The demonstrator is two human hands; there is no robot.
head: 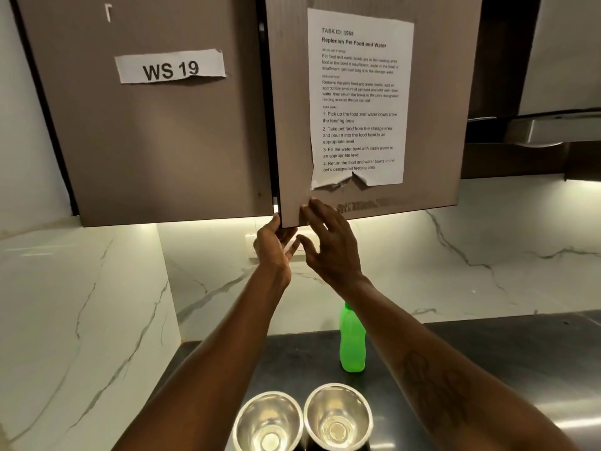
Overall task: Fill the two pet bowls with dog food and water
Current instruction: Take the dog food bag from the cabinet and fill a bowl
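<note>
Two steel pet bowls stand side by side on the dark counter at the bottom, the left bowl (268,421) and the right bowl (338,416), both looking empty. A green plastic bottle (352,340) stands upright behind them. Both arms reach up to the right-hand cabinet door (289,125), which stands slightly ajar. My left hand (274,245) hooks its fingers under the door's lower left corner. My right hand (328,242) rests its spread fingers against the door's front near the same corner. No dog food is in view.
The left cabinet door (156,141) carries a "WS 19" label. A task sheet (359,99) is taped to the right door. A marble backsplash (455,265) runs behind the counter, a marble wall panel juts out at left, and a range hood (553,128) hangs at upper right.
</note>
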